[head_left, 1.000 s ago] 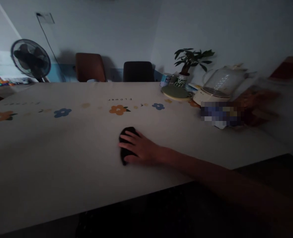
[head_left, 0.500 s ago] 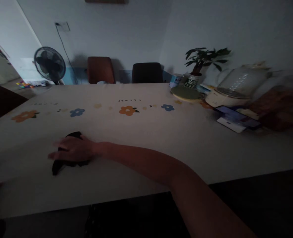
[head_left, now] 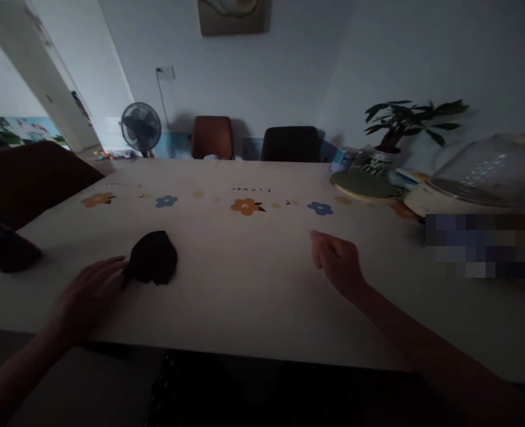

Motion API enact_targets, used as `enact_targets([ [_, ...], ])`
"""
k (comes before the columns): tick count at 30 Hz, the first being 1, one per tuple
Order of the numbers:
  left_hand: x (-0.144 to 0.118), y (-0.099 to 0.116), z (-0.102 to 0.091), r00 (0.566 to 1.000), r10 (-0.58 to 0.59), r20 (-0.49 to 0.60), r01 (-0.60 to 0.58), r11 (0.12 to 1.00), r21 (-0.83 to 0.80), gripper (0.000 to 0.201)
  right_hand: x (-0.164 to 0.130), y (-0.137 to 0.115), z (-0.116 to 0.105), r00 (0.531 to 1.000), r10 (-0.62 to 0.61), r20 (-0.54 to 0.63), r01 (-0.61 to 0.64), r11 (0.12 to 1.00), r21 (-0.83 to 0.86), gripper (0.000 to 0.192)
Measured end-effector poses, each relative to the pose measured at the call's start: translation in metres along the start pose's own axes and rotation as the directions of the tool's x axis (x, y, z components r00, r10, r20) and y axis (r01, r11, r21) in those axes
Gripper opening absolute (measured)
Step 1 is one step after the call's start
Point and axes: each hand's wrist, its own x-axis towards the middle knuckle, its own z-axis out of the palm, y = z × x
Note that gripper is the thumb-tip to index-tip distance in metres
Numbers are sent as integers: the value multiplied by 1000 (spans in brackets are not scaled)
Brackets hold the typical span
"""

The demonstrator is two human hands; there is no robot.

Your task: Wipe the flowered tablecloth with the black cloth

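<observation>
A crumpled black cloth (head_left: 152, 258) lies on the left part of the flowered tablecloth (head_left: 245, 249). My left hand (head_left: 89, 290) reaches in from the lower left, fingers spread, with its fingertips at the cloth's left edge. My right hand (head_left: 337, 261) hovers over the table to the right of centre, fingers loosely curled and holding nothing.
A glass-lidded cooker (head_left: 480, 181), a round green board (head_left: 364, 185) and a potted plant (head_left: 393, 130) stand at the right. A dark chair back (head_left: 26, 178) and a dark object (head_left: 2, 252) are at the left. Two chairs (head_left: 253, 139) and a fan (head_left: 140, 127) stand beyond the far edge.
My right hand slid the black cloth leftward across the table, then let go and drew back to the right. My left hand came in and now touches the cloth.
</observation>
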Motion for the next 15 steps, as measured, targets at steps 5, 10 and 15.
enact_targets([
  [5, 44, 38, 21, 951, 30, 306, -58, 995, 83, 60, -20, 13, -28, 987, -131, -97, 116, 982, -151, 49],
  [10, 73, 31, 22, 895, -32, 445, -42, 987, 156, 59, -26, 17, -28, 950, -311, -43, 294, 930, -220, 45],
  [15, 114, 16, 30, 888, -48, 457, -91, 957, 276, 54, -24, 20, -22, 839, -542, 57, 535, 799, -274, 41],
])
